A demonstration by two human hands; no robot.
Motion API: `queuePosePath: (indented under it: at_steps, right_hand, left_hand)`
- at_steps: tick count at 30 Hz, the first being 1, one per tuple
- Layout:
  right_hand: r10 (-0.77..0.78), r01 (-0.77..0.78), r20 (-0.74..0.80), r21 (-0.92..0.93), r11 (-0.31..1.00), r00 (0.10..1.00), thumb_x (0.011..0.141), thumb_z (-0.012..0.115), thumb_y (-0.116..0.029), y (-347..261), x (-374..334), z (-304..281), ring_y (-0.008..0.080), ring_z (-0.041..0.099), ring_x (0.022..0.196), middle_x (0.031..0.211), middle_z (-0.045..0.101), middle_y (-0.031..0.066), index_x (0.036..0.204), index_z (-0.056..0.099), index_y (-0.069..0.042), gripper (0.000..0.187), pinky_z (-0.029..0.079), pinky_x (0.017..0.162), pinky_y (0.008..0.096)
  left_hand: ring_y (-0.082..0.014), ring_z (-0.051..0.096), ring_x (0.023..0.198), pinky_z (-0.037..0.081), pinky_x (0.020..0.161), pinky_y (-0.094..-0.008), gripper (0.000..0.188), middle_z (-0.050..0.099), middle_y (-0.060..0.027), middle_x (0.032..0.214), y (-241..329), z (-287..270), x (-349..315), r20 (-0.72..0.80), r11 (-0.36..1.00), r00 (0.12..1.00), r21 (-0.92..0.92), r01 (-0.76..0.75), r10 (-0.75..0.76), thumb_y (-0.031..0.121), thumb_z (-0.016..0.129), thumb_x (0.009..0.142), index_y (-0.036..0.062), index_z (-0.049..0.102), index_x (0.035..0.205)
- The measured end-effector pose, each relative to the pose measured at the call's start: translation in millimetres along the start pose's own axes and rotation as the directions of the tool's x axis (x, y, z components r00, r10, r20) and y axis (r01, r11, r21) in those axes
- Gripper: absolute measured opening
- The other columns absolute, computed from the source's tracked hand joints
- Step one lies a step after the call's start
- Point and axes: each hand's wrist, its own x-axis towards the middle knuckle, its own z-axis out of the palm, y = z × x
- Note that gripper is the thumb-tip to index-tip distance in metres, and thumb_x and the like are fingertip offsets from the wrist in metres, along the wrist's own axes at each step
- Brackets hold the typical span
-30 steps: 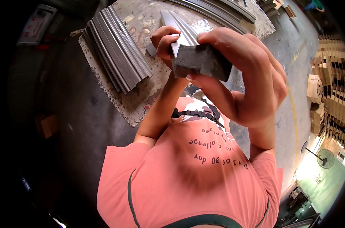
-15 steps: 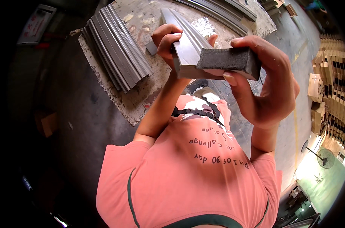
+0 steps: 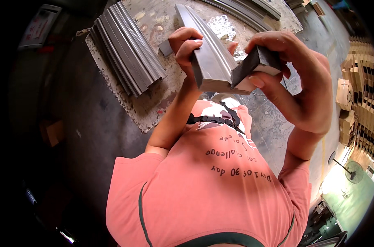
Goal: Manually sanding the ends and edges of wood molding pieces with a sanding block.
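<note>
My left hand (image 3: 187, 47) is closed round a long grey moulding strip (image 3: 213, 64) with a grooved face, holding its near end raised toward me. In my right hand (image 3: 304, 78) is a dark sanding block (image 3: 253, 64), pinched between thumb and fingers. The block is tilted, and its lower corner meets the right edge of the strip's near end. The strip's cut end shows a paler, layered edge. Part of my left fingers is hidden behind the strip.
A stack of similar grey strips (image 3: 127, 53) lies at the left of the worn, paint-spotted table (image 3: 150, 109). More strips (image 3: 244, 14) lie at the far side, near a crumpled silvery sheet (image 3: 222, 28). Stacked cardboard pieces (image 3: 360, 86) and a fan (image 3: 353, 171) stand at the right.
My right hand has turned the sanding block from lying level across the strip's end to a steep tilt at its right edge. The strip's near end has shifted slightly right and down.
</note>
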Motion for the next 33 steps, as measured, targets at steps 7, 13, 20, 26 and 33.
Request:
queuePosePath:
  at_steps: [7, 13, 20, 26, 33]
  right_hand:
    - [-0.018, 0.013, 0.163, 0.030, 0.999, 0.986, 0.080, 0.070, -0.010, 13, 0, -14, 0.0102, 0.057, 0.067, 0.084, 0.064, 0.0044, 0.109, 0.062, 0.001, 0.031, 0.041, 0.057, 0.0228]
    - [0.261, -0.100, -0.230, 0.539, 0.836, 0.938, 0.089, 0.069, -0.002, 30, -48, 9, 0.0124, 0.061, 0.096, 0.109, 0.064, 0.0097, 0.118, 0.058, 0.005, 0.031, 0.049, 0.086, 0.0270]
    - [-0.013, 0.098, -0.369, 0.212, 0.972, 0.929, 0.088, 0.073, -0.011, 2, -16, 32, 0.0142, 0.058, 0.101, 0.119, 0.064, 0.0145, 0.122, 0.055, 0.011, 0.044, 0.044, 0.091, 0.0250]
    - [-0.056, 0.074, -0.286, 0.052, 0.996, 0.956, 0.079, 0.075, 0.000, -1, -8, 36, 0.0170, 0.063, 0.094, 0.112, 0.067, 0.0155, 0.116, 0.060, 0.010, 0.041, 0.050, 0.085, 0.0273]
    - [0.141, -0.077, -0.319, 0.208, 0.975, 0.937, 0.087, 0.071, -0.010, 2, -31, 12, 0.0169, 0.059, 0.103, 0.117, 0.064, 0.0178, 0.119, 0.057, 0.013, 0.042, 0.044, 0.092, 0.0267]
  left_hand:
    - [-0.0259, 0.048, 0.095, 0.039, 0.081, -0.0407, 0.080, 0.045, -0.0119, 0.104, 6, -1, -4, -0.012, 0.996, 0.999, 0.064, 0.054, -0.053, 0.022, 0.094, 0.064, 0.0125, 0.033, 0.114]
    - [-0.0189, 0.050, 0.096, 0.041, 0.083, -0.0281, 0.088, 0.043, -0.0082, 0.106, 10, -9, 22, -0.045, 0.858, 0.999, 0.511, 0.049, -0.030, 0.031, 0.096, 0.061, 0.0083, 0.030, 0.114]
    - [-0.0192, 0.054, 0.095, 0.044, 0.080, -0.0320, 0.079, 0.048, -0.0076, 0.111, 13, -5, 25, 0.028, 0.714, 0.990, 0.690, -0.121, 0.141, 0.033, 0.090, 0.069, 0.0072, 0.037, 0.121]
    - [-0.0229, 0.058, 0.088, 0.047, 0.066, -0.0312, 0.065, 0.052, -0.0092, 0.114, -8, -8, 15, -0.090, 0.892, 0.990, 0.448, -0.054, 0.105, 0.036, 0.081, 0.081, 0.0057, 0.045, 0.127]
    - [-0.0209, 0.055, 0.098, 0.045, 0.084, -0.0309, 0.074, 0.052, -0.0104, 0.107, 16, -5, 31, 0.038, 0.722, 0.994, 0.685, -0.098, 0.099, 0.028, 0.091, 0.070, 0.0079, 0.038, 0.119]
